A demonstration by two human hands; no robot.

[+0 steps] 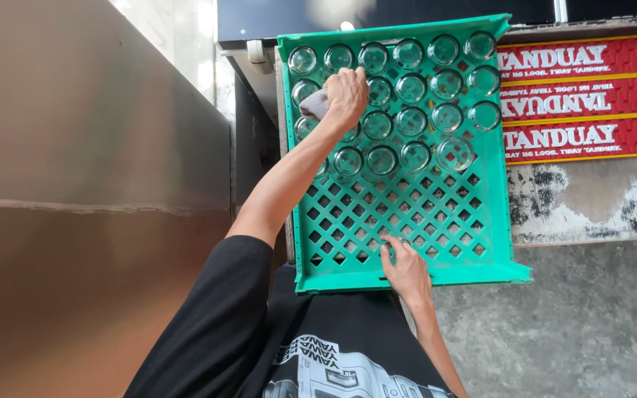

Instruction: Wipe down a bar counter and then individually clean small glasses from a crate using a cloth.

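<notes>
A green plastic lattice tray [481,221] lies in front of me, with several clear glasses [411,120] standing in rows across its far half. My left hand [346,94] reaches over the glasses at the tray's far left and grips a grey cloth [314,105], pressed against the glasses there. Fingers spread, my right hand [405,267] rests on the lattice at the tray's near rim and holds nothing. The near half of the tray has no glasses in it.
Red rubber mats [584,96] with white lettering lie to the right of the tray on a worn, stained counter [584,199]. A brushed metal wall [90,184] fills the left side. Grey concrete [554,324] lies at the lower right.
</notes>
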